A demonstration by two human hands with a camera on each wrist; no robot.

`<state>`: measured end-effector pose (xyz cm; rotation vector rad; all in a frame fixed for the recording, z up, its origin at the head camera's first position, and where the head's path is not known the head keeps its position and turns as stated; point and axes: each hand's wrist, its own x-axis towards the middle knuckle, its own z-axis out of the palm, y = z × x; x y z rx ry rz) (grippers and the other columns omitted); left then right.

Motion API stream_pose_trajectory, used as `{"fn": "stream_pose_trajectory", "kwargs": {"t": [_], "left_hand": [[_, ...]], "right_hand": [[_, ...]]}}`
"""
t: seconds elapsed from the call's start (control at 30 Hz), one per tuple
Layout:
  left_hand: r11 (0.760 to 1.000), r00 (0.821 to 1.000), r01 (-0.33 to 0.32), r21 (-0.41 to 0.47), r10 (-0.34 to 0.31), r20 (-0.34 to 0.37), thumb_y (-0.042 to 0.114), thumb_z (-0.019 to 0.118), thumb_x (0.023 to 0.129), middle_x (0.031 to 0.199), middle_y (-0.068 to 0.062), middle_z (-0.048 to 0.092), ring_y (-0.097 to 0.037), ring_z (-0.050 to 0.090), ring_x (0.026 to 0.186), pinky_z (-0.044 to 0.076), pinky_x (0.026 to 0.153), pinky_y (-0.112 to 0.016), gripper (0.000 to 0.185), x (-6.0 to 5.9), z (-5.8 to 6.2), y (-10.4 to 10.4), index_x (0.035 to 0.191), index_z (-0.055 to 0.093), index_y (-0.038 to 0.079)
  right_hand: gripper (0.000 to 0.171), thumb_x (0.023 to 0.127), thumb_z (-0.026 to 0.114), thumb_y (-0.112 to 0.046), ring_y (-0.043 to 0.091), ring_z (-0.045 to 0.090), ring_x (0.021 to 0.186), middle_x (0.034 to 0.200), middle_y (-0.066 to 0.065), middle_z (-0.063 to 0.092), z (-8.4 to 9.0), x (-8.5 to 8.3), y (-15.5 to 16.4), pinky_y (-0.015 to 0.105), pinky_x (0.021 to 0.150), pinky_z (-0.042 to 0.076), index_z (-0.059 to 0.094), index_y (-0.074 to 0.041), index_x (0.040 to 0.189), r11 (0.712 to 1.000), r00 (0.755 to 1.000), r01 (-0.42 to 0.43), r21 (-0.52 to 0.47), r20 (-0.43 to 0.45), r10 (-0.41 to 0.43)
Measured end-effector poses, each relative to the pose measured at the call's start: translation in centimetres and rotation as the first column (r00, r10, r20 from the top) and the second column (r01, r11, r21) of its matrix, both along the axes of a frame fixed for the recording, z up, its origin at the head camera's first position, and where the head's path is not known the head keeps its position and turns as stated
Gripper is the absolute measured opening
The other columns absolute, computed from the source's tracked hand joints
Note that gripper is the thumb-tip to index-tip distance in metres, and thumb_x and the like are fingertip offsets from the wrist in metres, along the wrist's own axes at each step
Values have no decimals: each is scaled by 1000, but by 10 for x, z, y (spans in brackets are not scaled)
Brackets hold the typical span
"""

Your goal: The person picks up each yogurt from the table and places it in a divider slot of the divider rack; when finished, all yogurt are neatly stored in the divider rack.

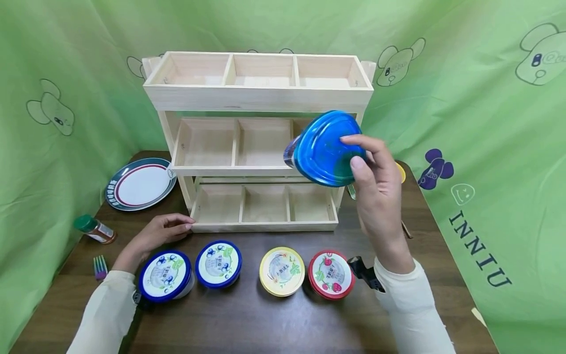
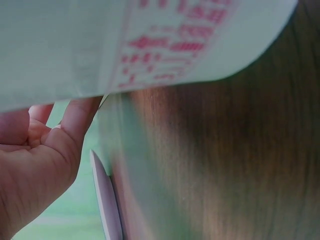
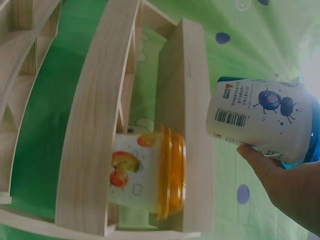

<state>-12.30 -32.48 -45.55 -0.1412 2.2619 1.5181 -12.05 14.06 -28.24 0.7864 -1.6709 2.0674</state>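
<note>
My right hand [image 1: 380, 196] holds a white tub with a blue lid [image 1: 329, 147] up in front of the right side of the wooden shelf [image 1: 261, 101]. Its thumb and fingers grip around the lid, and the lid faces the head camera. The right wrist view shows a barcode and blueberry figures on the side of this tub [image 3: 260, 110]. At the bottom tray's left front corner, the fingertips of my left hand [image 1: 161, 231] touch the wood, with the fingers loosely bent. In the left wrist view, a white tub with red print [image 2: 160, 50] partly hides that hand [image 2: 45, 155].
Blue-lidded tubs [image 1: 218, 264], a yellow-lidded tub [image 1: 282, 271] and a red-lidded tub [image 1: 331, 274] stand before the shelf. A plate [image 1: 141, 184], a green-capped jar [image 1: 95, 229] and a fork [image 1: 100, 268] lie left. An orange-lidded tub [image 3: 172, 172] shows by the shelf.
</note>
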Motion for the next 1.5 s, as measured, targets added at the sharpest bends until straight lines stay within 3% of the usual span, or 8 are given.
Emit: {"fn": "stream_pose_trajectory", "kwargs": {"t": [0.37, 0.6, 1.1, 1.5], "left_hand": [[1000, 1000, 7, 7, -7, -18, 25, 67, 111, 137, -18, 67, -17, 70, 117, 62, 97, -27, 41, 4, -3, -1, 142, 66, -3], [1000, 1000, 6, 17, -6, -15, 24, 67, 111, 138, -19, 66, -17, 70, 117, 62, 98, -28, 41, 2, 0, -1, 142, 65, -3], [1000, 1000, -1, 20, 1, -13, 21, 66, 112, 142, -23, 63, -18, 70, 119, 62, 99, -30, 41, 2, 0, 0, 144, 63, -4], [1000, 1000, -13, 24, 13, -15, 21, 67, 111, 138, -18, 66, -17, 70, 116, 62, 98, -30, 41, 4, -2, 1, 143, 65, -4]], "right_hand": [[36, 108, 52, -10, 38, 49, 142, 152, 17, 54, -4, -17, -27, 50, 116, 51, 60, 9, 138, 990, 998, 27, 138, -65, -19], [37, 110, 51, -13, 33, 50, 141, 147, 14, 56, -10, -29, -41, 48, 117, 50, 60, 7, 139, 988, 998, 30, 153, -64, -20], [35, 113, 52, -11, 25, 51, 145, 156, 13, 54, -29, -61, -77, 46, 121, 48, 59, 3, 144, 979, 1000, -16, 205, 0, 16], [34, 114, 53, -15, 24, 43, 152, 162, 12, 50, -43, -75, -89, 53, 120, 48, 61, -2, 146, 963, 999, -11, 268, 49, -2]]}}
